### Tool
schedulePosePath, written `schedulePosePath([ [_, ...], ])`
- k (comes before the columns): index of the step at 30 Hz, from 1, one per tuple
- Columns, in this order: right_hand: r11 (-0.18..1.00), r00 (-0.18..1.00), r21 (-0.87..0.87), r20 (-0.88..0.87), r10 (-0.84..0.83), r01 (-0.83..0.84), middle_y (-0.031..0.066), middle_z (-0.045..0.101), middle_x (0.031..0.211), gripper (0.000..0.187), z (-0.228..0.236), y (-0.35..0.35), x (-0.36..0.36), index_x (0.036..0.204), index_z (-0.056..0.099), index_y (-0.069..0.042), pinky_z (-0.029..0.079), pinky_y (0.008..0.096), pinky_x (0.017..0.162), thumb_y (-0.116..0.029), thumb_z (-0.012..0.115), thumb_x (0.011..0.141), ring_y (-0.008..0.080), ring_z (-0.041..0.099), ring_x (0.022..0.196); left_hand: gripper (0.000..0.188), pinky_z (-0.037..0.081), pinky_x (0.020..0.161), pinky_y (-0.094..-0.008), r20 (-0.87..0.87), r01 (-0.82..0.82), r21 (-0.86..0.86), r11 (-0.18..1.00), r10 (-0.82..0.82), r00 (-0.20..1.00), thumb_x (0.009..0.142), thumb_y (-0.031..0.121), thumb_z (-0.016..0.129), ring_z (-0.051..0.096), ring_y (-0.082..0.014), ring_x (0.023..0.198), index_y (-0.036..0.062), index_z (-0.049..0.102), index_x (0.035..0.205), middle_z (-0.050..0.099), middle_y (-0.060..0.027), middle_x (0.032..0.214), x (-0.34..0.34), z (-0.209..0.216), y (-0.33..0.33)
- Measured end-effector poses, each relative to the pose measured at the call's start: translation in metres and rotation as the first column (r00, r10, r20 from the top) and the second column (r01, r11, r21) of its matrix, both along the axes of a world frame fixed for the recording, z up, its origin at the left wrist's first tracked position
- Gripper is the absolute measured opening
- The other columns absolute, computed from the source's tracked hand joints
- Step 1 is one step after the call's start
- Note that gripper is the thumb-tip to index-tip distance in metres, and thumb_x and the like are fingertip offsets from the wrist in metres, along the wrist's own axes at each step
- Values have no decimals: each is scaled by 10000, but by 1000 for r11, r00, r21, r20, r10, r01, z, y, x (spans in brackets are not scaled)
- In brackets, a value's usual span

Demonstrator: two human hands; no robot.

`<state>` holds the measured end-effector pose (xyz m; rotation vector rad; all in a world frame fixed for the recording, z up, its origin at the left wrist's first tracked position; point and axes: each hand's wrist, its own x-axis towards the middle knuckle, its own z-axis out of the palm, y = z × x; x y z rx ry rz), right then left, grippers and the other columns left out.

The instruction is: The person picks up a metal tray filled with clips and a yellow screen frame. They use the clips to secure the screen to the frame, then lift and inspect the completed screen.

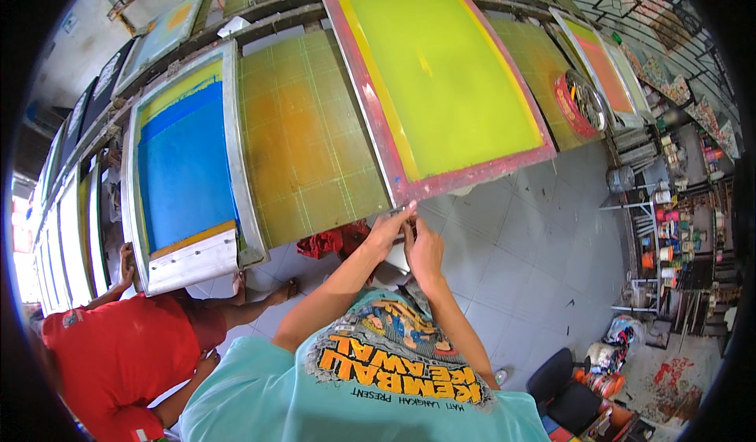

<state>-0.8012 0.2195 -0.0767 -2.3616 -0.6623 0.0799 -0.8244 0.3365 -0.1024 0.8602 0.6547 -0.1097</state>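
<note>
My left hand (388,232) and my right hand (425,248) meet just below the near left corner of a screen-printing frame (482,176) with a pink border and yellow-green mesh. Both are closed, fingers curled and pressed together at the tips. If a small thing is between them, it is hidden. The left fingertips come up to the frame's edge; whether they touch it I cannot tell. Left of this frame lies a greenish board (303,139) with grid lines and an orange stain. Under the board's near edge shows a red cloth (323,243).
A person in a red shirt (130,347) stands at the left beside a blue screen frame (189,174). A round red container (579,103) with tools sits right of the pink frame. Shelves of bottles and jars (669,241) line the right side. A black chair (561,383) stands at lower right.
</note>
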Motion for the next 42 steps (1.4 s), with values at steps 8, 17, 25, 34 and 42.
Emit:
schedulePosePath([
  [8, 958, 818, 229, -576, -9, 172, 116, 630, 644, 445, -11, -9, 9, 941, 614, -1, 458, 342, 522, -424, 498, 1009, 229, 604, 550, 287, 456, 584, -277, 79, -74, 33, 997, 71, 994, 946, 255, 680, 584, -117, 681, -4, 703, 1069, 666, -41, 865, -5, -2, 0],
  [17, 999, 979, -35, -200, -25, 18, 145, 648, 689, 330, 37, -79, 101, 1043, 645, -66, 501, 419, 608, -367, 655, 908, 309, 646, 645, 468, 494, 917, -334, 17, 76, 20, 997, -77, 997, 978, 360, 614, 623, -192, 1092, -31, 602, 1235, 655, -106, 1185, 10, 6, -3],
  [25, 957, 960, 162, 104, -260, 241, 108, 630, 822, 360, 67, -185, 326, 1055, 641, 1, 480, 348, 691, -349, 589, 989, 202, 578, 732, 427, 516, 769, -282, -232, 207, 311, 927, -138, 963, 972, 383, 619, 650, -134, 844, -12, 731, 1089, 747, -90, 929, 5, 23, 5],
  [34, 976, 979, 73, -19, -203, 204, 164, 705, 1078, 480, 52, -197, 460, 1133, 677, -8, 507, 373, 846, -442, 551, 974, 314, 676, 965, 540, 512, 729, -321, -578, 362, 725, 586, 231, 782, 911, 499, 658, 658, -144, 805, -14, 739, 1058, 737, -116, 867, -6, 82, -4],
  [42, 993, 885, -95, -454, -105, 69, 417, 570, 1162, 912, 17, -126, 525, 1166, 607, 155, 422, 492, 1017, -668, 265, 972, 513, 528, 1190, 804, 443, 646, -385, -281, 25, 931, 364, 673, 684, 904, 695, 506, 491, -187, 640, -79, 632, 728, 584, -92, 668, 124, 40, 65],
])
